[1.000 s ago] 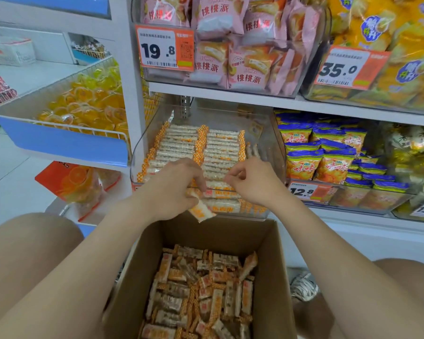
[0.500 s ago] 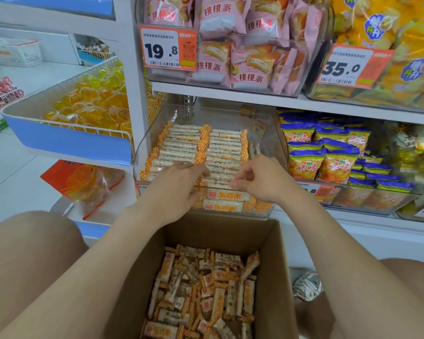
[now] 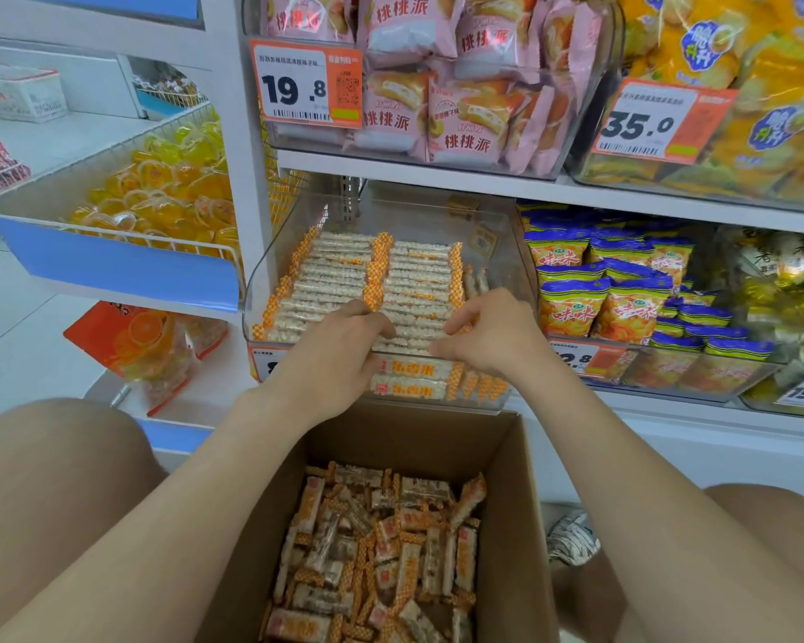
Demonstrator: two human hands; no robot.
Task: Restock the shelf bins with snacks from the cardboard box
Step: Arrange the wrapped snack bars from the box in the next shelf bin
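A clear shelf bin (image 3: 260, 290) holds two neat rows of white snack bars with orange ends (image 3: 344, 266). My left hand (image 3: 335, 364) and my right hand (image 3: 493, 338) reach over its front edge. Their fingertips pinch the two ends of one snack bar (image 3: 409, 334) lying across the front of the right row. Below, between my knees, an open cardboard box (image 3: 537, 526) is partly filled with several loose bars of the same kind (image 3: 381, 554).
A bin of pink pie packs (image 3: 437, 99) and one of yellow bags (image 3: 753, 85) hang just above. Blue-and-orange chip bags (image 3: 599, 294) fill the bin to the right. A wire basket of yellow jelly cups (image 3: 159, 197) juts out at left. A shoe (image 3: 572, 538) rests beside the box.
My left hand carried a bar up from above the box into the bin. Both hands moved forward onto the front of the right row and now press the bar into place.
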